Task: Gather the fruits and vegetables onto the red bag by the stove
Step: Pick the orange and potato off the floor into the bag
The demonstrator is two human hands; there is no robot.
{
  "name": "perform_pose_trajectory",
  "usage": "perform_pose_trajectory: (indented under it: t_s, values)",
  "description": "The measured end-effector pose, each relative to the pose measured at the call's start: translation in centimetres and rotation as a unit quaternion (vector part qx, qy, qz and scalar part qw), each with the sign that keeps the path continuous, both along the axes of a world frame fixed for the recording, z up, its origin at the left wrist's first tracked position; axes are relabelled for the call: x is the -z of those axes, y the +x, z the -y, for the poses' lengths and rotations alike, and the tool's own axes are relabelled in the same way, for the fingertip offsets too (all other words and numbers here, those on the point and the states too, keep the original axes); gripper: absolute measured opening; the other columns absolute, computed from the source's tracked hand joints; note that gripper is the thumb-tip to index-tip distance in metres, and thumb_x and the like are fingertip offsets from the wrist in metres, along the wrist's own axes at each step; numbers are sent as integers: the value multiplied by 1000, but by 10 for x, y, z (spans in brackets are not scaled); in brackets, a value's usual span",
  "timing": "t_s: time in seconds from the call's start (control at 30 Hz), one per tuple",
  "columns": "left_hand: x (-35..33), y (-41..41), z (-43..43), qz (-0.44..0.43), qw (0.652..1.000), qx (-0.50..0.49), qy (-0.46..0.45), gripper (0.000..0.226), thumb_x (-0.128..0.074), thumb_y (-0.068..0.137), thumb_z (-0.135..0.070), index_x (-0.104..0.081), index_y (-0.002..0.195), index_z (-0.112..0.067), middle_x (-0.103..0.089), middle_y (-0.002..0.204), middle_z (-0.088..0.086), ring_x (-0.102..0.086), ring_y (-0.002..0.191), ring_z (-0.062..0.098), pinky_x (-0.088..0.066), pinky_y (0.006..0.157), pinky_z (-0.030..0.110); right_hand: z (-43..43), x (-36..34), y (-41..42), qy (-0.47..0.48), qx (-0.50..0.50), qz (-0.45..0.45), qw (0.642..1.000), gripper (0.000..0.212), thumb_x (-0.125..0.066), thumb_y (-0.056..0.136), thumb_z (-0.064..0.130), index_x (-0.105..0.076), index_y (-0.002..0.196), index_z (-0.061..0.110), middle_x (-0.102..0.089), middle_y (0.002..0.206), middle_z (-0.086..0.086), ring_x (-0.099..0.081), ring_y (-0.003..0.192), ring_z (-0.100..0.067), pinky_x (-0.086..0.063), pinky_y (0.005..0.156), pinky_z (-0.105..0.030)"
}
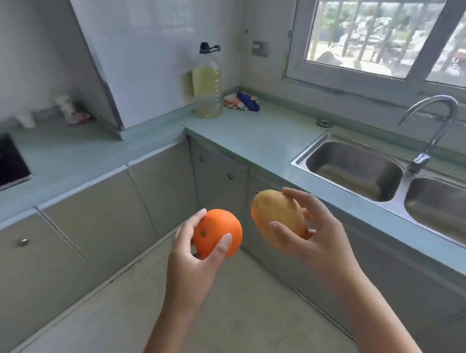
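Observation:
My left hand [193, 262] grips a round orange [216, 231] in mid-air above the floor, in front of the corner cabinets. Beside it, my right hand [310, 231] holds a yellow mango [277, 214], thumb and fingers wrapped around it. The two fruits are close together but apart. A black stove [1, 164] shows at the left edge of the green counter. No red bag is in view.
The green counter [254, 140] runs in an L around the corner. A large oil bottle [207, 83] and a folded cloth [242, 101] stand in the corner. A double steel sink [361, 167] with a tap [434, 128] lies at right, under a window.

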State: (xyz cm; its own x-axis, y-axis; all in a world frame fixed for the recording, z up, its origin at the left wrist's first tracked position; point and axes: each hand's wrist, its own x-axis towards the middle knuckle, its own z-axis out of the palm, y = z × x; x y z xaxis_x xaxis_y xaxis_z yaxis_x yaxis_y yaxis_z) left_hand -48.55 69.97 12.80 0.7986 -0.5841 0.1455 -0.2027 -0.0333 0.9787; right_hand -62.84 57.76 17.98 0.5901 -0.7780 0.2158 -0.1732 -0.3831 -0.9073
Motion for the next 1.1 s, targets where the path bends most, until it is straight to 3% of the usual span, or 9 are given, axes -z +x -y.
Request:
perform_pose_trajectory:
  t_s: [0.1, 0.33, 0.5, 0.63, 0.73, 0.83, 1.0, 1.1]
  values:
    - [10, 28, -21, -6, 998, -62, -2, 56, -63, 53, -63, -50, 107, -54, -54, 124, -13, -53, 110, 8, -43, 74, 9, -5, 7, 43, -9, -53, -5, 999, 49, -68, 62, 41, -51, 106, 53, -54, 104, 18, -60, 90, -14, -53, 71, -28]
    - [27, 93, -44, -16, 983, -184, 8, 58, -63, 54, -61, -51, 110, -49, -55, 124, -11, -54, 110, 8, -45, 84, 21, -4, 29, 149, -5, -163, -19, 987, 55, -64, 59, 53, -51, 111, 50, -57, 106, 13, -61, 92, -16, -54, 76, -41]
    - [19, 156, -42, 13, 966, -257, 18, 57, -63, 55, -61, -51, 110, -48, -54, 122, -12, -54, 107, 4, -47, 85, 27, 18, 31, 239, -16, -210, -5, 978, 55, -62, 59, 53, -51, 113, 46, -55, 109, 18, -54, 97, -2, -52, 81, -39]
    - [10, 208, -28, 8, 958, -286, 26, 59, -64, 56, -60, -52, 111, -47, -52, 122, -15, -53, 109, 4, -48, 93, 38, 37, 24, 301, -9, -248, 17, 969, 52, -63, 61, 51, -51, 112, 48, -56, 108, 17, -53, 96, 0, -51, 77, -30]
    - [2, 245, -19, 5, 950, -310, 26, 59, -66, 56, -59, -52, 111, -47, -52, 123, -13, -54, 110, 7, -47, 93, 42, 52, 16, 342, -9, -273, 22, 962, 51, -62, 60, 50, -49, 109, 51, -56, 107, 19, -51, 95, 6, -44, 70, -15]
    - [-1, 273, -20, 1, 941, -338, 18, 56, -68, 57, -58, -52, 111, -52, -51, 122, -14, -54, 110, 10, -49, 91, 43, 61, 10, 384, 6, -299, 30, 954, 46, -65, 62, 42, -49, 104, 53, -58, 107, 14, -53, 96, 0, -43, 63, -5]
    - [4, 297, -53, -9, 910, -413, 30, 57, -67, 56, -57, -53, 110, -48, -51, 122, -16, -55, 109, 8, -51, 88, 42, 29, 19, 448, 44, -372, 48, 926, 44, -74, 73, 24, -52, 106, 43, -57, 106, 15, -55, 98, -10, -42, 57, -3]
    - [6, 307, -85, -13, 884, -466, 34, 59, -65, 54, -58, -53, 111, -45, -52, 122, -14, -55, 108, 7, -52, 84, 36, -5, 24, 480, 46, -431, 32, 900, 44, -74, 72, 28, -51, 105, 47, -58, 108, 15, -54, 100, -10, -44, 60, -5]
